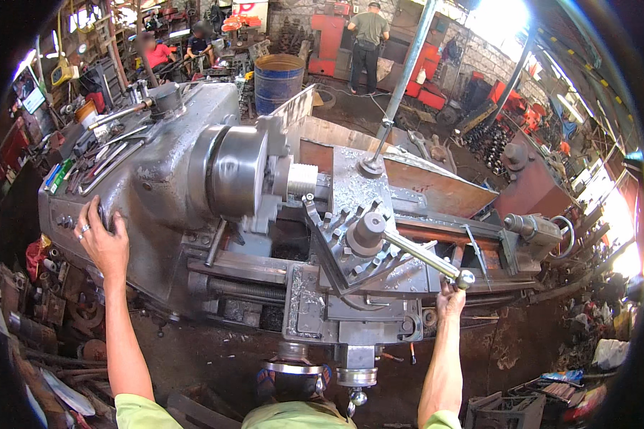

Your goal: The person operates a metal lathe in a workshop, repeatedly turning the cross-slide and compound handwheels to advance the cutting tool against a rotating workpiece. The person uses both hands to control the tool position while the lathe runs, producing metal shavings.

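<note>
Hands [106, 243] [450, 303] wide apart at lathe [304, 289]

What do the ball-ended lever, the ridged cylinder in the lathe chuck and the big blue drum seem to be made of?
Ball-ended lever: apparently bare steel, smooth, with bright glints along the bar.
Ridged cylinder: probably metal, perhaps machined, judging by its bright, silvery ridges; which metal is unclear.
Blue drum: likely painted steel, worn, given the rusty-brown rim and inside.
</note>
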`<state>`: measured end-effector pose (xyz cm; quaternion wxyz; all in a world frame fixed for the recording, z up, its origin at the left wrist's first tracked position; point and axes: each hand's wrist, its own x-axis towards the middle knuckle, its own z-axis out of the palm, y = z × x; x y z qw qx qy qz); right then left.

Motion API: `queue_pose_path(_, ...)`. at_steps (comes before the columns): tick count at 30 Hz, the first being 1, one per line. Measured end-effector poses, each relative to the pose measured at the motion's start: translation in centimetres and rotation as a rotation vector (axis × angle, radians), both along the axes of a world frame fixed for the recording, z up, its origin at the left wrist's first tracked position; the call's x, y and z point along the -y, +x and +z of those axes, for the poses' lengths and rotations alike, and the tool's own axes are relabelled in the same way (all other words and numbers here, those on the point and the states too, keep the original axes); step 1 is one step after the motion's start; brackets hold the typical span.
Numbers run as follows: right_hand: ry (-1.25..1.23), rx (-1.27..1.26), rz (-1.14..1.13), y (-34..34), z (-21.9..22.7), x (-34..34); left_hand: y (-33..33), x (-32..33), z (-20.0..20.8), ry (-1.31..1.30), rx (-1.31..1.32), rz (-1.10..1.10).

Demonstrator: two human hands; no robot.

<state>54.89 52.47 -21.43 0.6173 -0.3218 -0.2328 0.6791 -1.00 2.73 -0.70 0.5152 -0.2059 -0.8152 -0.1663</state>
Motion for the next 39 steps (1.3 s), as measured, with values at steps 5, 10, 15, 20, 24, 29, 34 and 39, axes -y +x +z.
queue_pose_path(5, 0.152, -0.102, 0.165, -2.6, -0.4, -1.3, -0.2, -0.4, 0.3, 0.021, -0.001, -0.009)
queue_pose_path(10, 0.301, 0.004, 0.195, -3.8, -0.1, -0.7, 0.1, -0.5, 0.4, 0.025, 0.0, -0.013)
queue_pose_path(15, 0.424, 0.435, 0.167, -2.6, 1.0, -0.8, 0.3, -0.7, 0.5, 0.024, -0.019, -0.018)
queue_pose_path(20, 0.24, 0.634, 0.154, -1.4, 1.0, -2.6, 0.4, -0.8, 0.5, 0.021, -0.016, -0.006)
queue_pose_path(24, 0.215, 0.604, 0.053, -2.0, -0.3, -3.4, 0.6, -0.8, 0.7, 0.024, -0.014, -0.011)
queue_pose_path(29, 0.253, 0.5, -0.072, -3.1, -2.1, -4.0, 0.9, -0.9, 0.7, 0.034, 0.008, -0.014)
queue_pose_path(34, 0.376, 0.847, -0.092, -2.7, -2.5, -4.9, 1.2, -1.0, 0.7, 0.032, 0.011, -0.013)
queue_pose_path(39, 0.265, 0.737, 0.048, -3.3, 0.0, -4.8, 1.3, -0.9, 0.9, 0.034, -0.007, -0.023)
